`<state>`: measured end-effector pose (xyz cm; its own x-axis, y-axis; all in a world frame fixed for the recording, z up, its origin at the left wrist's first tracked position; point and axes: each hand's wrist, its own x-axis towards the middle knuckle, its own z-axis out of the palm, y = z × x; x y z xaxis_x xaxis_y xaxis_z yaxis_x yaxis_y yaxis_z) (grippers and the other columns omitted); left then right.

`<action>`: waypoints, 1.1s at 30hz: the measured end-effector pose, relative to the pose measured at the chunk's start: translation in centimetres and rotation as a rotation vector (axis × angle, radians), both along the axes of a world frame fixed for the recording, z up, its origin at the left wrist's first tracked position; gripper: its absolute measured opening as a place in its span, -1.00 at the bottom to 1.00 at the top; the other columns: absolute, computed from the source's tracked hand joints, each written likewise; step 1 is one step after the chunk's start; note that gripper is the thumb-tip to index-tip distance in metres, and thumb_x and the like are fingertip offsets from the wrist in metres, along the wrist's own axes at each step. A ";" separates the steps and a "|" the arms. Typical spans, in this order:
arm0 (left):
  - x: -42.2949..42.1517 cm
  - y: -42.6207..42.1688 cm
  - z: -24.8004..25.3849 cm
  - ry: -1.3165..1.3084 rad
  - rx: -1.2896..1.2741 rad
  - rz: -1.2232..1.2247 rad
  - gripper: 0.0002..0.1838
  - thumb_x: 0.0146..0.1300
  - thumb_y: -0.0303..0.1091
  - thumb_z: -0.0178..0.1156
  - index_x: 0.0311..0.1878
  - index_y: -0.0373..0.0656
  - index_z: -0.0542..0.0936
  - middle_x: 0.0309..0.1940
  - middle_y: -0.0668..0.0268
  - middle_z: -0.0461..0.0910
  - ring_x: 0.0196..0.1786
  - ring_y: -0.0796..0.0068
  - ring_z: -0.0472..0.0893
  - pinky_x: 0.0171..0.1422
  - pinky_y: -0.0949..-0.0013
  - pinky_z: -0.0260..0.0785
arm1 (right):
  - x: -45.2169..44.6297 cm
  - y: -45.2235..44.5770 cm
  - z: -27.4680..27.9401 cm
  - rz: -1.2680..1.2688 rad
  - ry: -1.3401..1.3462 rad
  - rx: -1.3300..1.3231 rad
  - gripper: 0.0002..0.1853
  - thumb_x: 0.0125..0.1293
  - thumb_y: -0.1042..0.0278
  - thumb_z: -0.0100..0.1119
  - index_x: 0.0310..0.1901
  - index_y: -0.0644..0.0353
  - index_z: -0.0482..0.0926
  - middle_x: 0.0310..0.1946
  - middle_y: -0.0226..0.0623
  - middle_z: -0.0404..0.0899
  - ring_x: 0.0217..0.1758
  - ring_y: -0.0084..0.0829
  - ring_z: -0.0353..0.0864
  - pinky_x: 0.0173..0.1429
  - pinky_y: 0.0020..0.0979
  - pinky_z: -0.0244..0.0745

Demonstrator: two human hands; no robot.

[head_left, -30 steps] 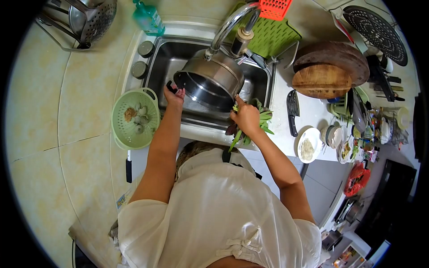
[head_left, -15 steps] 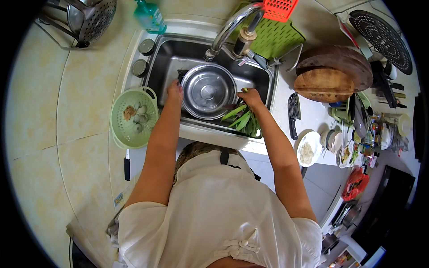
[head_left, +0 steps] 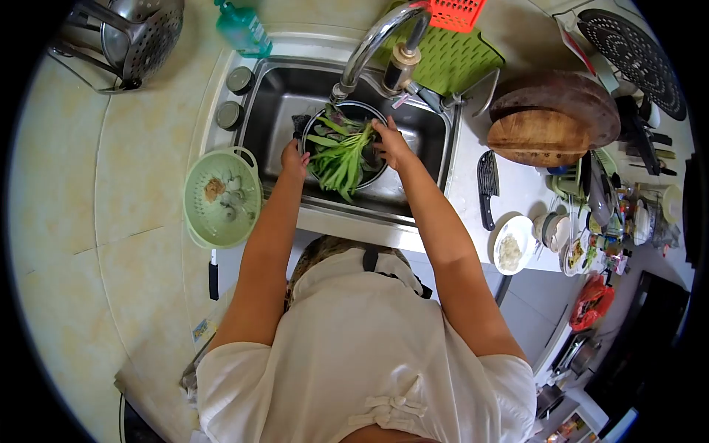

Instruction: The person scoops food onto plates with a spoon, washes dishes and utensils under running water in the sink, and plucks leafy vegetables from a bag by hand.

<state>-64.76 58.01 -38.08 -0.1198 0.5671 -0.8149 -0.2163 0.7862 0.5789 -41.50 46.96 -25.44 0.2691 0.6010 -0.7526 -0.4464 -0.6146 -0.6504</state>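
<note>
A round metal bowl [head_left: 377, 179] sits in the sink, with leafy greens [head_left: 338, 159] filling much of it; some leaves have purple undersides. My left hand [head_left: 295, 156] is closed on the bowl's left rim. At the right side of the bowl, my right hand [head_left: 394, 145] has its fingertips at the gathered end of the greens, closed on them as far as I can see. A dark object [head_left: 300, 122] lies against the bowl's left side, its kind unclear. The faucet [head_left: 362, 63] arches over the bowl's far edge.
The metal sink [head_left: 269, 88] surrounds the bowl. On the left stand a green colander [head_left: 221, 221] with food inside, two small jars [head_left: 230, 115] and a soap bottle [head_left: 244, 31]. To the right are a cleaver [head_left: 487, 184], a white plate [head_left: 521, 251] and wooden boards [head_left: 539, 139].
My right hand has carried the greens from the right side of the sink leftward into the bowl, which held none before. My left hand stays at the rim.
</note>
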 end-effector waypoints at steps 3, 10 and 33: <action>-0.9 -0.7 0.9 0.005 0.068 -0.030 -0.51 0.27 -0.08 0.13 0.22 -0.05 0.42 0.04 0.29 0.43 -0.23 0.32 0.53 -0.15 0.33 0.35 | 0.5 -2.2 -3.0 0.142 -0.271 0.116 -0.15 0.24 0.08 0.23 0.42 0.31 0.03 0.30 0.07 0.29 0.27 -0.18 0.39 0.29 -0.27 0.28; -2.1 -4.5 3.9 -0.045 0.177 -0.112 -0.59 0.25 -0.18 0.15 0.14 -0.08 0.47 -0.01 0.33 0.48 -0.20 0.39 0.56 -0.11 0.36 0.37 | 0.5 -11.5 -1.8 0.121 -0.115 0.216 -0.67 0.30 0.43 0.14 0.06 0.39 0.50 -0.15 -0.24 0.59 -0.14 -0.45 0.58 -0.09 -0.47 0.54; 15.6 -22.2 9.8 -0.431 0.079 -1.222 -0.61 0.28 -0.23 0.10 0.12 -0.20 0.46 -0.12 0.23 0.59 -0.17 0.42 0.55 -0.01 0.37 0.40 | -1.7 -45.4 -0.2 -1.204 0.042 0.026 -0.71 0.33 0.32 0.02 0.04 0.20 0.49 -0.13 -0.25 0.55 -0.15 -0.42 0.57 -0.02 -0.41 0.55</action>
<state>-49.11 35.81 -28.32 0.7678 0.1702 -0.6177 0.4333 0.5724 0.6962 -43.21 1.54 -25.64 0.6435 -0.0037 -0.7655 -0.7455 0.2239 -0.6278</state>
